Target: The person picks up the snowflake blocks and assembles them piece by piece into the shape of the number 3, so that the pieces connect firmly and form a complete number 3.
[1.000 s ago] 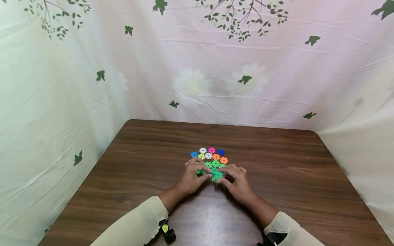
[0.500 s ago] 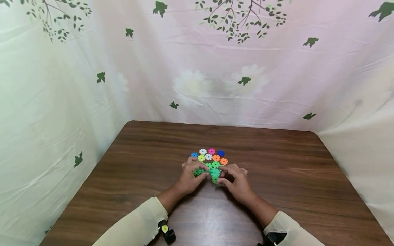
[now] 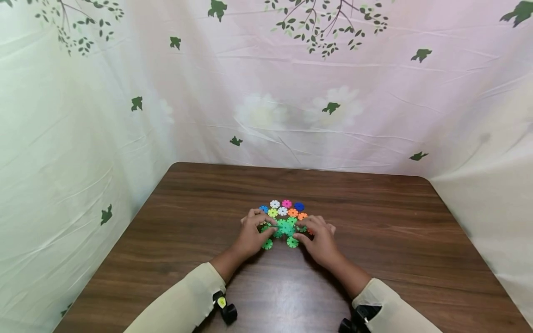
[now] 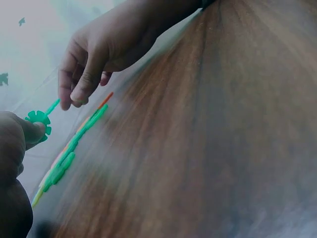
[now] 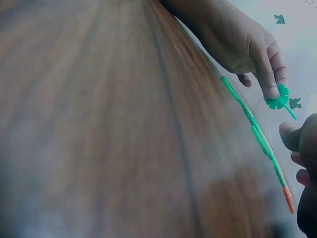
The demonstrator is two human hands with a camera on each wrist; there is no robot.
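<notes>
In the head view my left hand [image 3: 250, 236] and right hand [image 3: 320, 240] are above a patch of small notched plastic discs. Between left thumb and fingers I pinch a green notched disc [image 4: 38, 119], seen face-on in the left wrist view. A second green disc [image 5: 288, 109], edge-on, is joined to it and points towards the right hand. My right hand [image 4: 104, 49] is close to that second disc with fingers loosely bent, and a small gap shows in the right wrist view. More green discs [image 3: 292, 242] lie flat below, partly hidden by the hands.
Behind the green ones lie white [image 3: 275, 204], pink [image 3: 287, 203], dark blue [image 3: 299, 206], orange [image 3: 293, 212] and yellow discs [image 3: 272, 212]. They rest on a brown wooden table [image 3: 200, 199]. Printed cloth [image 3: 283, 101] hangs around its back and sides.
My left hand has drawn slightly left and up with the joined green discs, uncovering a green disc at the near left. The right hand has shifted only slightly.
</notes>
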